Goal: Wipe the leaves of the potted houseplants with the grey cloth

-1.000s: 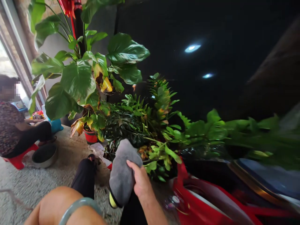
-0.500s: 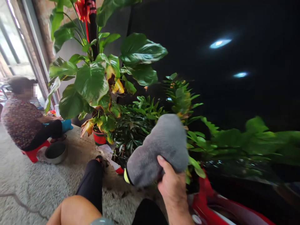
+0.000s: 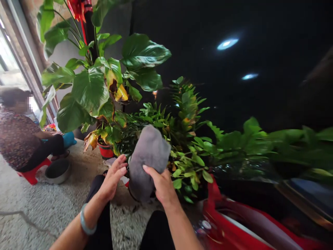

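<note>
A folded grey plush cloth (image 3: 148, 156) is held up in front of the plants. My right hand (image 3: 162, 184) grips it from the right, thumb on the near face and the other fingers hidden behind it. Just left of the cloth is my left hand (image 3: 113, 178), holding nothing, with its fingers stretched out and apart from the cloth. A pale bangle (image 3: 87, 222) circles my left wrist. My knees in dark trousers (image 3: 157, 232) show below the hands.
A tall leafy plant in a red pot (image 3: 106, 151) and lower green plants (image 3: 195, 152) stand ahead. To the right is a red bag (image 3: 234, 222). At left, a person (image 3: 23, 132) sits on a red stool (image 3: 33, 172) beside a grey basin (image 3: 57, 171).
My left hand has risen into view beside the cloth. My right hand has brought the cloth leftward and turned it more upright. The view has shifted slightly to the right.
</note>
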Demonstrator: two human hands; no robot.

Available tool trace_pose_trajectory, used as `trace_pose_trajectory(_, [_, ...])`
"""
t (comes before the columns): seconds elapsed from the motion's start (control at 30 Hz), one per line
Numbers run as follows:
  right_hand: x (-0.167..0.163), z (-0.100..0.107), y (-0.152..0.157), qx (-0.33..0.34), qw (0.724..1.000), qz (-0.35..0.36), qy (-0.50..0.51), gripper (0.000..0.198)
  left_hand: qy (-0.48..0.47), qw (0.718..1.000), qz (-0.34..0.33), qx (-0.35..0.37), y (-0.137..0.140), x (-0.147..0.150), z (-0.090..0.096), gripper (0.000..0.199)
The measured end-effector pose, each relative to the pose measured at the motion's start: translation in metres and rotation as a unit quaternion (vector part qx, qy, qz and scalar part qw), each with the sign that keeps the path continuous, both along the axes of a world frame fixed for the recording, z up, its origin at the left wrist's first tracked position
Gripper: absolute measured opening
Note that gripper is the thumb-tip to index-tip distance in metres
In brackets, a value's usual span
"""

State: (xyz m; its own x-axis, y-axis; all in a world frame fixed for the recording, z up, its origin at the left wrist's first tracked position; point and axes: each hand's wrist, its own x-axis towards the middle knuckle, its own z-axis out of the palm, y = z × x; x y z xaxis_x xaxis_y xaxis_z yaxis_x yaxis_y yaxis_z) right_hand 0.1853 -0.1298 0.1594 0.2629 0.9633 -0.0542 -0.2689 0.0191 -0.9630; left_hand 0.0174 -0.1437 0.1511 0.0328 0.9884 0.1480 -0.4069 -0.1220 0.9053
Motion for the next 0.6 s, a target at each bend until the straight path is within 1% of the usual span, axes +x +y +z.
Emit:
trace_pose_trajectory(0.07, [-0.011,0.009,0.012,0.034,0.997,0.043,-0.046,0.037,-0.033,0.999,-0.013,-0.018,0.011,0.008,-0.001,0.058])
trace_pose_trajectory(0.13, [-0.026,0.005,0.014,0.042,0.992,0.068,-0.102,0.037,-0.049,0.997,-0.02,-0.059,0.015,0.012,-0.003,0.054])
trace_pose_trajectory(0.23, [-0.047,-0.017,-0.002,0.028,0.976,0.064,-0.209,0.035,-0.077,0.987,-0.014,-0.142,0.008,0.008,-0.012,0.051])
trace_pose_trajectory(0.33, [-0.057,-0.037,-0.022,0.042,0.948,0.108,-0.297,0.03,-0.106,0.97,-0.03,-0.218,-0.001,0.0,-0.026,0.047])
trace_pose_trajectory(0.4, [-0.057,-0.041,-0.03,0.062,0.926,0.141,-0.346,0.028,-0.114,0.961,-0.041,-0.247,-0.005,-0.005,-0.034,0.043])
trace_pose_trajectory(0.5, [-0.046,-0.038,-0.032,0.075,0.897,0.178,-0.398,0.027,-0.103,0.964,-0.035,-0.243,-0.004,-0.009,-0.042,0.041])
trace_pose_trajectory(0.53, [-0.039,-0.037,-0.029,0.085,0.893,0.192,-0.399,0.026,-0.092,0.966,-0.028,-0.242,-0.003,-0.011,-0.045,0.04])
trace_pose_trajectory(0.57, [-0.031,-0.038,-0.025,0.096,0.896,0.196,-0.387,0.025,-0.078,0.967,-0.019,-0.243,-0.002,-0.014,-0.047,0.038])
trace_pose_trajectory(0.6, [-0.023,-0.04,-0.02,0.102,0.908,0.183,-0.362,0.025,-0.065,0.967,-0.01,-0.246,-0.001,-0.017,-0.05,0.037])
